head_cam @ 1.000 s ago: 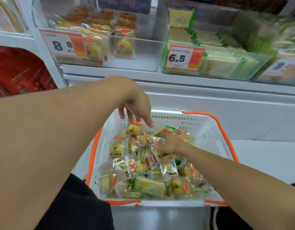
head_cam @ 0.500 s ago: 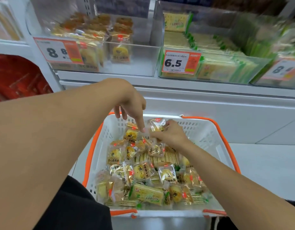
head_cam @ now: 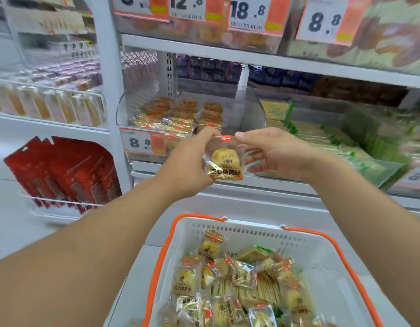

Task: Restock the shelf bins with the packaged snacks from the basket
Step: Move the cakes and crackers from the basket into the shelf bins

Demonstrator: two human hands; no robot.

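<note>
Pastry pkt lifted out of basket, now pinched betw left hand & right hand, raised before matching bin; placement next

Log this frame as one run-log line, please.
phase: carry to bin | both hands, left hand and right hand, pinch pastry packet | before clear bin | basket below, still stocked

Both forearms are bare from elbow to wrist, with no sleeve in view. The left hand and the right hand wear no gloves, rings, watch or bracelet; the fingernails are short.
</note>
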